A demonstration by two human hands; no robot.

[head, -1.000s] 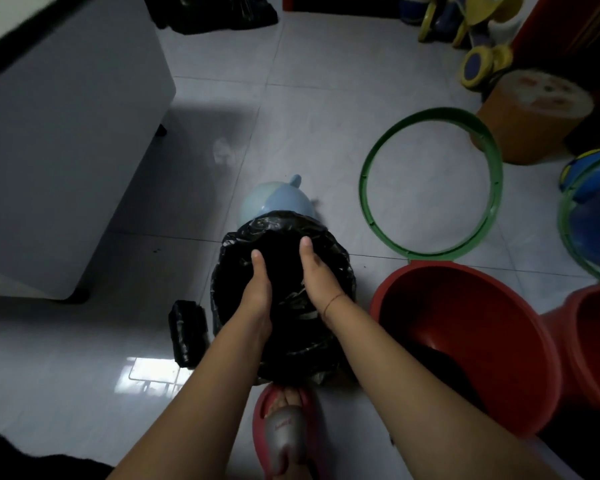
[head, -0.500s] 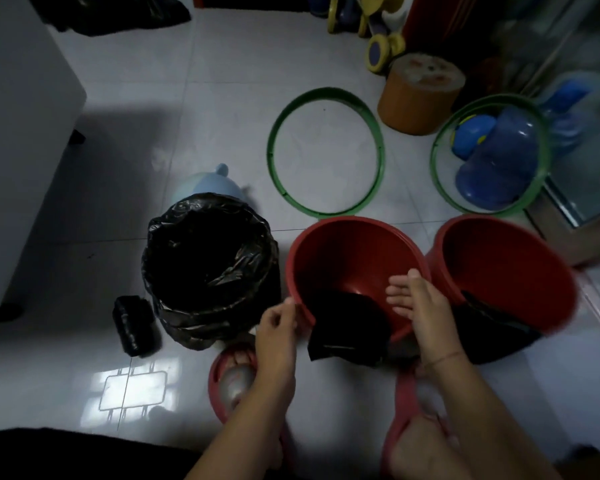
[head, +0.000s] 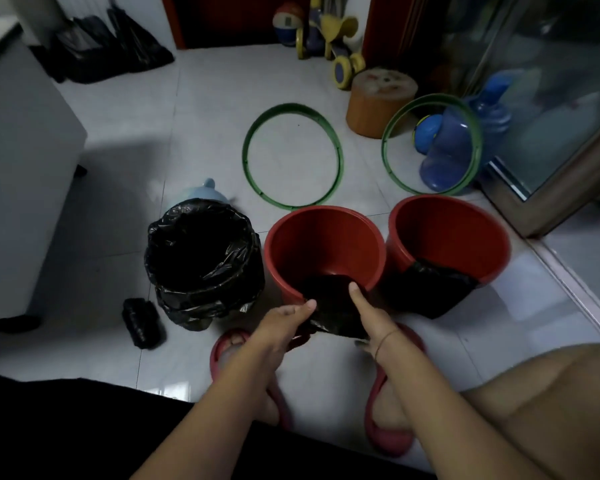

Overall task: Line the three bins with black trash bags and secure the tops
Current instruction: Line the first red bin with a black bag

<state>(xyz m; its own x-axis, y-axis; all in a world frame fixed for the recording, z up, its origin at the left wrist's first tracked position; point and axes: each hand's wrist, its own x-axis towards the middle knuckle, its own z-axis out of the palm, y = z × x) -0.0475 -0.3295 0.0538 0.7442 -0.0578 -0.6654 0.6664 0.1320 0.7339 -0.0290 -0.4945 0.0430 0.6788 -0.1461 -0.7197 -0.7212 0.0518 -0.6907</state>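
At the nearest point, the left hand (head: 284,318) and right hand (head: 373,322) met on a folded black bag (head: 329,306) draped over the near rim of the middle red bin (head: 326,237). The left grip was closed, thumb against fingers, pinching the bag's left edge. The right grip held its right edge with the thumb raised on top; the fingers beneath were hidden.

In my judgement the step in hand was opening this bag. It should be lifted clear, its mouth found and parted, the bottom lowered fully into the bin, and the top turned evenly over the rim.

To the left stood a bin already lined (head: 205,306), with a roll of bags (head: 141,322) beside it. The right red bin (head: 447,230) carried a second folded bag (head: 430,289) over its rim. Beyond, two green rings (head: 245,155) (head: 384,147) lay on the floor, probably the securing hoops.
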